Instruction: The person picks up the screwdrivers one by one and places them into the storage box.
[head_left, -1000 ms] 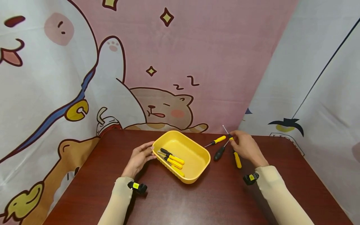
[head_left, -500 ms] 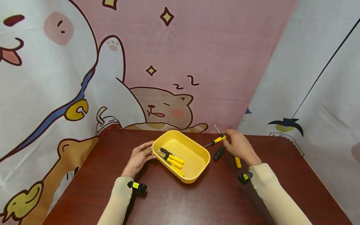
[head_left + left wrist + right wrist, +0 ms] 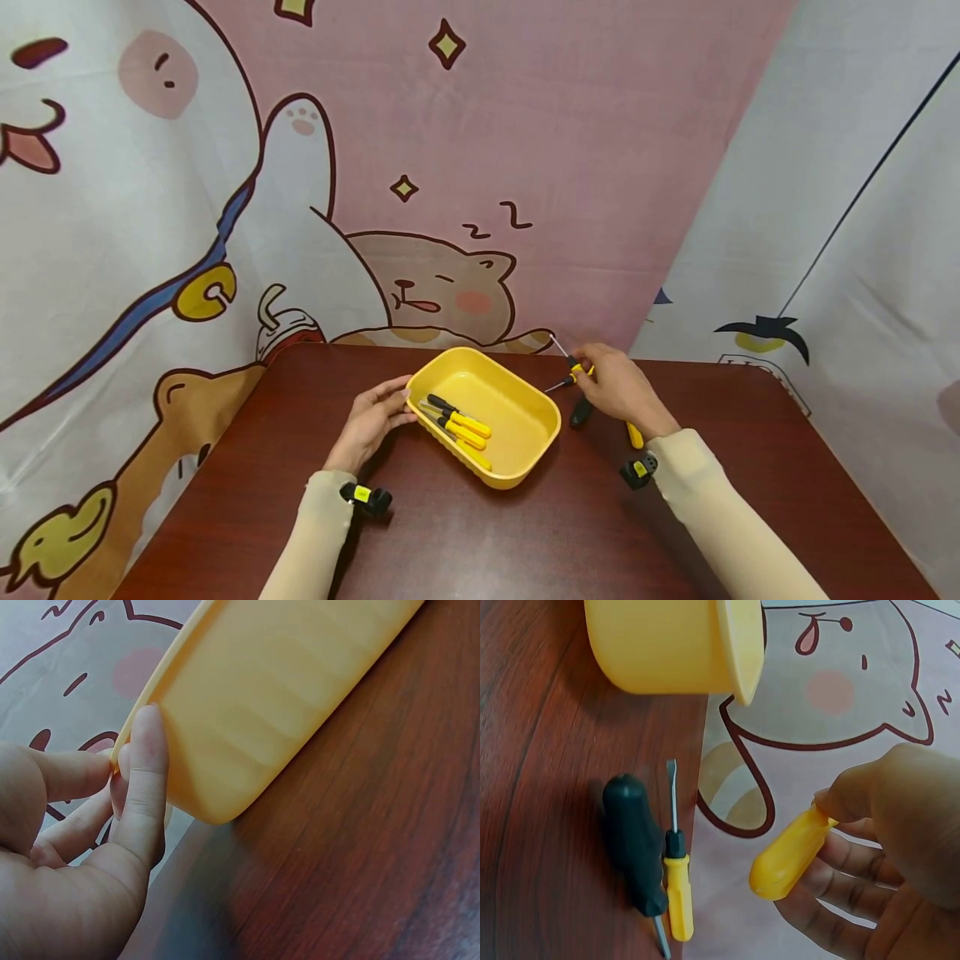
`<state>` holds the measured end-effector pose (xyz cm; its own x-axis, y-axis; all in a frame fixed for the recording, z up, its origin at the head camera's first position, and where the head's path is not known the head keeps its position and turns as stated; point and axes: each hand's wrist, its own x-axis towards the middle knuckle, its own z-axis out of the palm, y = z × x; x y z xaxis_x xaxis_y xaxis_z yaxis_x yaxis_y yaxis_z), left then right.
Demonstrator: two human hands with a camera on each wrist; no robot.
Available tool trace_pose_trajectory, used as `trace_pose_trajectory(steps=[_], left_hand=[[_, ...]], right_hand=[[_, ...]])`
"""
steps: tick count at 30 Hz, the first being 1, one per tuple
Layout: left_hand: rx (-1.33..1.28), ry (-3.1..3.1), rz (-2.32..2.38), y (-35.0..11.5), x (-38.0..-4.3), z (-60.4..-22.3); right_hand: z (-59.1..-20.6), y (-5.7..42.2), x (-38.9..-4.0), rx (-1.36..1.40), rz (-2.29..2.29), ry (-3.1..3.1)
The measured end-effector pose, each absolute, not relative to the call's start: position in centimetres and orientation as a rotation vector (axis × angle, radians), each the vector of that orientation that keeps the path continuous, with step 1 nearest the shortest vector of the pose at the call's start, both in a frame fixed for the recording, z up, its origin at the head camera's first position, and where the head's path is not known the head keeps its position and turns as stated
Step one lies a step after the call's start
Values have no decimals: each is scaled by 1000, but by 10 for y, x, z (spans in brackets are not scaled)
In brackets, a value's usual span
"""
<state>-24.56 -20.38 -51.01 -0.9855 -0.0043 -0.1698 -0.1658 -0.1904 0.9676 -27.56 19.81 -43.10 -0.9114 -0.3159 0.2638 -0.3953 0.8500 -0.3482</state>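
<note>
My left hand point(image 3: 371, 421) pinches the rim of a yellow plastic basket point(image 3: 517, 396) at its left end; the left wrist view shows thumb and fingers on either side of that rim. Several screwdrivers point(image 3: 467, 435), with yellow and black handles, lie inside along the basket's left side. To the right of the basket, my right hand point(image 3: 618, 385) holds a yellow-handled screwdriver point(image 3: 789, 859) raised, its shaft pointing up and left in the head view. Below that hand lie a dark-handled screwdriver point(image 3: 630, 832) and a small yellow flat-head screwdriver point(image 3: 679, 896), side by side.
Another yellow handle point(image 3: 635, 435) lies on the table by the right wrist, partly hidden by the hand. The dark red wooden table point(image 3: 480, 550) ends at a printed cartoon curtain point(image 3: 600, 167) behind. Each wrist wears a small black camera.
My right hand has moved left toward the basket with the screwdriver in it, now covering more of the screwdrivers on the table. The left hand and basket have stayed in place.
</note>
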Motion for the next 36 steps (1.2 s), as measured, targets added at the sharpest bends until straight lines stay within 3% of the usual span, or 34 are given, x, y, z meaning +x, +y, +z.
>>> trace_pose_trajectory(steps=[36], left_hand=[[-212, 1943, 2323, -204, -247, -509]], right_hand=[[-423, 121, -282, 827, 596, -2943]])
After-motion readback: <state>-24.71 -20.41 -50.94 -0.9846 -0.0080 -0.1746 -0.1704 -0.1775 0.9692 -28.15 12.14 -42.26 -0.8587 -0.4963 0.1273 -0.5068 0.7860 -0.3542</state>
